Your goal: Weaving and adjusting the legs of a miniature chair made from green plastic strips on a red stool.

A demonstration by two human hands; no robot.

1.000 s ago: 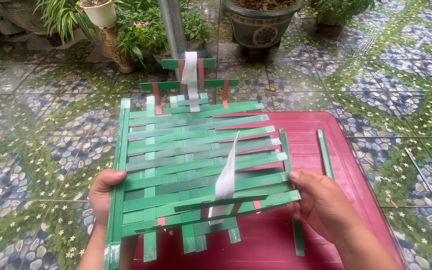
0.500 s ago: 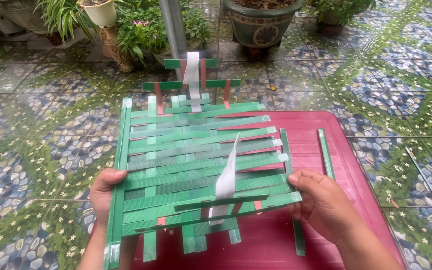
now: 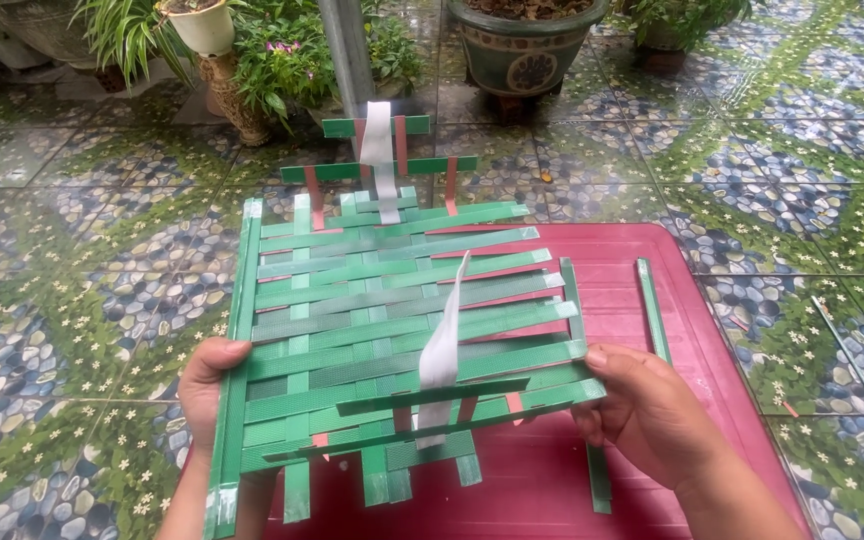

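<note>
The woven green strap mat (image 3: 392,340) is held above the red surface (image 3: 652,270), the left hand (image 3: 210,390) and right hand (image 3: 652,415) gripping its side edges; strips should be kept tight and level.

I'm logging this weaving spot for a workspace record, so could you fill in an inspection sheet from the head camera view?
Surface: red table, partly covered by the weave.
Job's things: woven mat of green strips, lifted at the near edge; a white strip and a few red ones run through it.
Clutter: loose green strip lying on the table to the right; thin strips on the floor further right.
Grippers: left hand grips the mat's left edge; right hand grips the right ends of the near strips.
Cables: nothing seen.
Surroundings: patterned tiled floor, potted plants, a large pot, a metal post.
</note>
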